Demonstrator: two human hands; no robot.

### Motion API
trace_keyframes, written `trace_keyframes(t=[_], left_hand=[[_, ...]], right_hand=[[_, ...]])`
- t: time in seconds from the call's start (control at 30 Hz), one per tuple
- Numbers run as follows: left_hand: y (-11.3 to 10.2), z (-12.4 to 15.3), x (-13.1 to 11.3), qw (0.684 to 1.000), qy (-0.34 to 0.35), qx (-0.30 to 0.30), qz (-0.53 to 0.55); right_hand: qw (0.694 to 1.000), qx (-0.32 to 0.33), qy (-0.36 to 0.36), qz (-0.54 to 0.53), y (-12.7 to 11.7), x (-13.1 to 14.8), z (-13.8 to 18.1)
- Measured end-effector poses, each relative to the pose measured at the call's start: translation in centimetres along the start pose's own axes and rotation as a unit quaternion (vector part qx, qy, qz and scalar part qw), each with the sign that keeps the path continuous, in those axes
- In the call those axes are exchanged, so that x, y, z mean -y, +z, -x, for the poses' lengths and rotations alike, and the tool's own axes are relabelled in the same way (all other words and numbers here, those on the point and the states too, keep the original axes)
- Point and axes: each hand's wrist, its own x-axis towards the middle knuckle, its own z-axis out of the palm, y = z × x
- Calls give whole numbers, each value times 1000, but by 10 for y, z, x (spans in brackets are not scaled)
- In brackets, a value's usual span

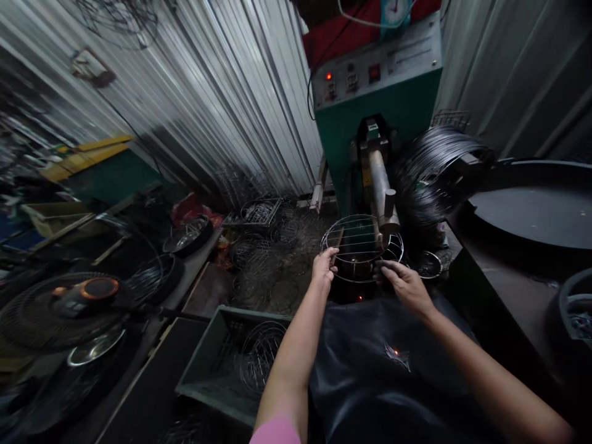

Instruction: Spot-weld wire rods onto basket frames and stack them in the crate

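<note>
A round wire rack [356, 227], with parallel wires across a ring and another ring below, sits under the electrode arm [380, 179] of a green spot welder [379, 98]. My left hand [325, 266] is closed on the rack's left rim. At the rack's front right, my right hand [401, 282] has thumb and fingers pinched together by the lower ring; what lies between the darkened fingertips is too small to make out. A dark apron [356, 370] covers my lap, with a small glowing spark on it.
A green crate [198, 382] with wire rings stands left of my left arm. Wire pieces litter the floor [296, 271]. A wire coil [439, 166] hangs right of the welder, near a large round tray [531, 209]. A fan [60, 308] stands far left.
</note>
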Motion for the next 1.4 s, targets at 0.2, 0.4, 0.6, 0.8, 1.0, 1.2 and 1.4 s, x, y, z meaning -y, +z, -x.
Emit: trace_keyframes(t=[0.2,0.4,0.6,0.8,1.0,1.2,1.4], left_hand=[[9,9,10,998,54,-3,19],[21,8,13,998,57,-13,17],[24,3,14,999,41,-15,-3],[31,1,12,999,36,-7,-1],[39,0,6,999,25,-23,-14],[45,0,6,998,3,-49,-33],[26,-4,2,997,-26,-8,-78]], right_hand=[[996,28,46,74,-1,-11,-11],[998,-8,13,68,-13,-6,-13],[997,-15,-1,79,-16,-8,-15],[996,-9,-9,86,-20,-5,-20],[994,-11,-7,110,-23,2,-27],[992,-3,-10,122,-20,3,-34],[969,-52,-77,229,-33,-6,-15]])
